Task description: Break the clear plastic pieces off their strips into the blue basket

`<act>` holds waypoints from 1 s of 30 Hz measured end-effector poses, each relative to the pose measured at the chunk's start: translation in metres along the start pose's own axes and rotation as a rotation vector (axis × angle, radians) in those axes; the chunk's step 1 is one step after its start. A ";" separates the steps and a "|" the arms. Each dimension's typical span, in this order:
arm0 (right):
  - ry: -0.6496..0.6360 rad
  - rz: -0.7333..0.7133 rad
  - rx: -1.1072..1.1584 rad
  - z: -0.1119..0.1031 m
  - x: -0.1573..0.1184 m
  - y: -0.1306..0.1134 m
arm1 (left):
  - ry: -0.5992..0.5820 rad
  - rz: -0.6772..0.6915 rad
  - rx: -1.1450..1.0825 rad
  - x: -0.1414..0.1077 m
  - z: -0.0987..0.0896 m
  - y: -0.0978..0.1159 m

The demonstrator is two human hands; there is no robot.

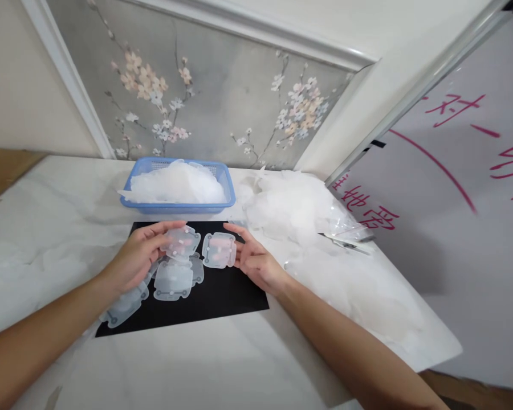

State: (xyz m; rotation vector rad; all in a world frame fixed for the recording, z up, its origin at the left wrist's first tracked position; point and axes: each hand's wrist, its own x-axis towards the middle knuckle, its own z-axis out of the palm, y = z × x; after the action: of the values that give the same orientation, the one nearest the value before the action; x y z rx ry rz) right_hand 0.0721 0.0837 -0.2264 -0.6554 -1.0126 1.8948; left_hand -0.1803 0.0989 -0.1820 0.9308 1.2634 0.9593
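Note:
My left hand (pixel 143 253) is closed on a frosted, translucent plastic piece (pixel 183 242), roughly square with notched edges and grey markings. Another translucent piece (pixel 219 250) of the same shape is pinched in my right hand (pixel 259 263), with fingers showing through from behind. The two pieces are held side by side, a narrow gap between them. Below them, more such pieces (pixel 173 280) lie overlapping on a black mat (pixel 226 299). One piece (pixel 126 306) rests at the mat's left edge, partly under my left wrist.
A blue plastic basket (pixel 177 208) behind the mat holds a heap of white translucent sheets (pixel 177 182). More white sheets (pixel 282 205) and a clear plastic bag (pixel 346 222) lie at the right, with scissors-like metal (pixel 348 246) beside them. A whiteboard (pixel 465 256) stands along the right edge.

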 end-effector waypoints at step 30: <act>0.202 0.151 0.104 0.007 -0.001 0.007 | -0.077 0.082 0.055 -0.005 0.004 -0.005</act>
State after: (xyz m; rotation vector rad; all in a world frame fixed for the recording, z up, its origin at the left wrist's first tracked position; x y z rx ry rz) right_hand 0.0645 0.0780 -0.2286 -0.8634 -0.7496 1.9507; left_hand -0.1766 0.0929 -0.1847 1.0597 1.1999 0.9471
